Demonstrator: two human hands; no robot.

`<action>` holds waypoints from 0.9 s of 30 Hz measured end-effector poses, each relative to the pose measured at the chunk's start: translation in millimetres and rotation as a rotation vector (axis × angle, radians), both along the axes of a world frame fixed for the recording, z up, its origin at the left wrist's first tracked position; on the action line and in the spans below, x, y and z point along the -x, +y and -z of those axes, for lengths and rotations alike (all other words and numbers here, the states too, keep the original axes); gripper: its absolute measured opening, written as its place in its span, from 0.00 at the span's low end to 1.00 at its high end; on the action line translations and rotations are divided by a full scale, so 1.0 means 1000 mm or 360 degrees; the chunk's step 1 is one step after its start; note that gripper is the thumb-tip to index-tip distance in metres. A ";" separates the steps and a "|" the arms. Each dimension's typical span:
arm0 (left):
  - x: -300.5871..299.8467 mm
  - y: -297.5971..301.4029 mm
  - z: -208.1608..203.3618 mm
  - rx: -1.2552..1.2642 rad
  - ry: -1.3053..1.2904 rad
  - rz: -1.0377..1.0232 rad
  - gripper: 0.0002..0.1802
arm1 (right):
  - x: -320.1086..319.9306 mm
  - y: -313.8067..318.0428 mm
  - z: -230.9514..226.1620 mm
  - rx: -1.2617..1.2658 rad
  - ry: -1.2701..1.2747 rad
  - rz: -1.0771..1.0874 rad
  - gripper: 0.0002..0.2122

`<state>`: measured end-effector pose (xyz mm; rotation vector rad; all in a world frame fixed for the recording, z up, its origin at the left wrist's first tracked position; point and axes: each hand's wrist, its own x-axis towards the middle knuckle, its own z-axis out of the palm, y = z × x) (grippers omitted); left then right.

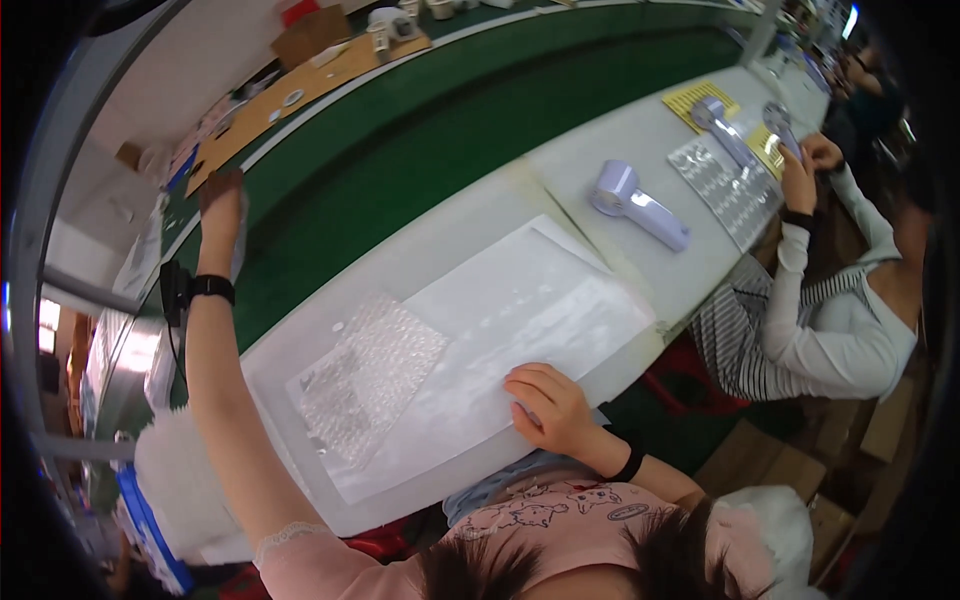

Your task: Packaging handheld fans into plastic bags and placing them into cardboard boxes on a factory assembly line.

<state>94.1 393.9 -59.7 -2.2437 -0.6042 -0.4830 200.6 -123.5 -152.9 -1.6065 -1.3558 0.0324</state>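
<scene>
My left hand (222,218) reaches out over the far left of the green conveyor belt (470,110). Its fingers look closed and partly hidden; a pale, see-through edge shows beside them, but I cannot make out what it belongs to. Close to my body, my right hand (555,408) rests at the near edge of a white sheet (530,310), fingers loosely bent and thumb apart, gripping nothing I can see. Between my arms, a piece of bubble wrap (375,380) lies across the sheet's left part. A lilac handheld fan (640,205) lies on the table beyond the sheet's right end.
At right, a co-worker's hands (798,180) hold another lilac fan (778,122). Near them lie one more fan (722,130), a clear blister sheet (725,185) and yellow sticker sheets (690,103). A stack of white material (185,480) stands left. Cardboard (300,85) lies across the belt.
</scene>
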 end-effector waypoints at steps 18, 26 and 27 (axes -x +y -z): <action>-0.049 -0.022 0.070 0.0623 0.0122 0.0023 0.19 | 0.003 -0.005 0.003 -0.0070 -0.0040 -0.0025 0.09; -0.012 -0.196 -0.038 0.1462 0.0564 -0.0104 0.22 | -0.002 -0.011 0.006 -0.0087 -0.0059 0.0004 0.08; 0.004 -0.215 -0.044 0.1612 0.0700 0.0064 0.24 | -0.002 -0.010 0.007 -0.0095 -0.0045 -0.0057 0.08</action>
